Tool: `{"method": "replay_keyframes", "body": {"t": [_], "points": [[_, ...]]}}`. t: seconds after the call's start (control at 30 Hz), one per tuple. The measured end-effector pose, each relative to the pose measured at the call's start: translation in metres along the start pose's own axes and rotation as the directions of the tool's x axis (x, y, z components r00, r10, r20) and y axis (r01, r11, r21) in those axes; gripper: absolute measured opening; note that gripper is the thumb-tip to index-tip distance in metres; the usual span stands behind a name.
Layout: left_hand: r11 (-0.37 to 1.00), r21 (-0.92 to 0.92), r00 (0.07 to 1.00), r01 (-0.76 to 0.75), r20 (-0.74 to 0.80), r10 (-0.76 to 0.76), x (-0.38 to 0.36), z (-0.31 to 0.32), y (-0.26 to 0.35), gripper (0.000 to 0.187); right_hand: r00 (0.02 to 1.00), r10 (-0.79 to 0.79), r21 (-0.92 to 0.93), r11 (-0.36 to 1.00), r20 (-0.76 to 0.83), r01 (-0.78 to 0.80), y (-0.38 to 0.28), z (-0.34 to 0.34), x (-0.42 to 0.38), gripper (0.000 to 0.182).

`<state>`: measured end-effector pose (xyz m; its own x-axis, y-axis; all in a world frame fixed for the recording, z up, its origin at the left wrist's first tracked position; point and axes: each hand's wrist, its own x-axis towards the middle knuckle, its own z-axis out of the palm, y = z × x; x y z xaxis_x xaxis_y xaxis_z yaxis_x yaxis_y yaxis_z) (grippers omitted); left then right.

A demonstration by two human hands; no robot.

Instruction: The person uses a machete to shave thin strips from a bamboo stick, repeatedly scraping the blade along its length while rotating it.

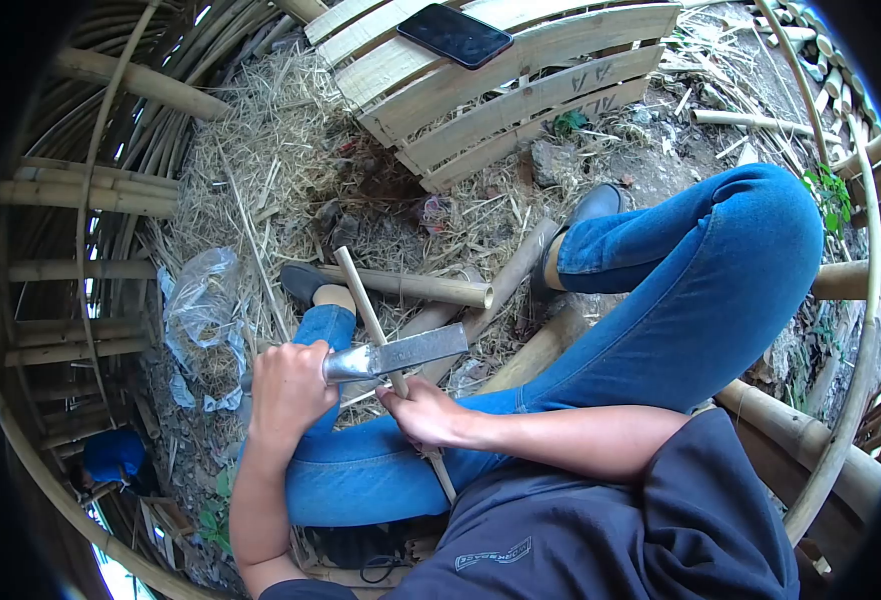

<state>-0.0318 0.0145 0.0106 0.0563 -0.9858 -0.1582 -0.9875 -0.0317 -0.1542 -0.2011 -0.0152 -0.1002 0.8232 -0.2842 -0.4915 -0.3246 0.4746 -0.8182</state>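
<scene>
My left hand [292,388] is wrapped round the handle of a short, square-ended chopping knife [419,350]. A shiny metal collar joins its handle to the grey blade, which points right. The blade lies across a thin bamboo stick [362,298], appearing to touch it just above my right hand [423,412]. That hand grips the stick, with the thumb near the blade. The stick slants from above the blade down to my lap, and its lower end rests near my shirt. Part of the stick is hidden by the blade and fingers.
A phone [455,36] lies on a slatted wooden crate [521,95]. Cut bamboo poles [416,285] rest on the straw-littered ground [261,150] between my feet. Left of my leg is a crumpled plastic bag [206,310]. Bamboo walls [81,270] surround me.
</scene>
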Motion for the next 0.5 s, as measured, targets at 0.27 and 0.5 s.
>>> {"method": "replay_keyframes", "body": {"t": [0.27,0.5], "points": [[0.997,-0.041,0.997,0.071,-0.036,-0.072,0.003,0.007,-0.008,0.011,0.998,-0.050,-0.023,0.999,-0.028,0.049,-0.004,0.001,-0.002,0.048],[0.994,-0.015,0.987,0.104,-0.119,-0.105,0.007,0.005,-0.018,0.009,0.998,-0.054,-0.046,0.998,-0.038,0.052,0.001,0.004,0.002,0.052]]}}
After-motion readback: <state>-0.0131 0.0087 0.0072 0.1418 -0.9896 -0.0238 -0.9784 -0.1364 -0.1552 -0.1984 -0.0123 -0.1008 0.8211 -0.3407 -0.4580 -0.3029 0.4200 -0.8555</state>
